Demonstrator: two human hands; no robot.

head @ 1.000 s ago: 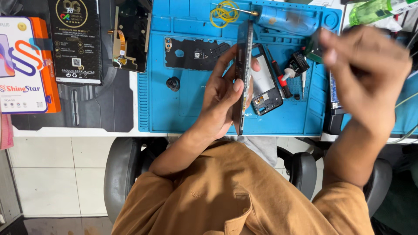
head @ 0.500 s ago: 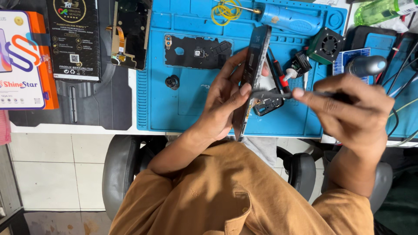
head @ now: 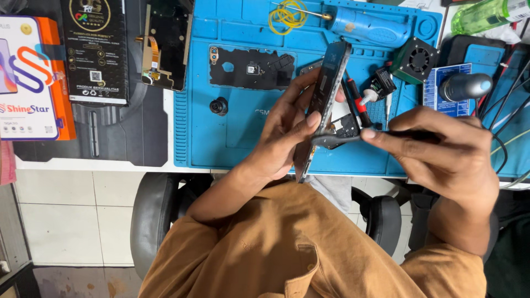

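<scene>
Smartphone (head: 323, 105) on edge, clamped in my left hand (head: 287, 129); right hand (head: 441, 149) fingers pinch a black tool (head: 353, 138) against it.

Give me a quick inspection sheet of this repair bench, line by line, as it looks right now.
Surface: blue work mat on a white table edge.
Job's things: opened phone held on edge; thin dark tool with its tip at the phone.
Clutter: black inner frame, small fan, yellow rubber bands, blue driver, boxes.
Hands: left hand grips the phone; right hand pinches the tool.
Cables: dark wires at far right.
Surroundings: tiled floor, chair.
</scene>
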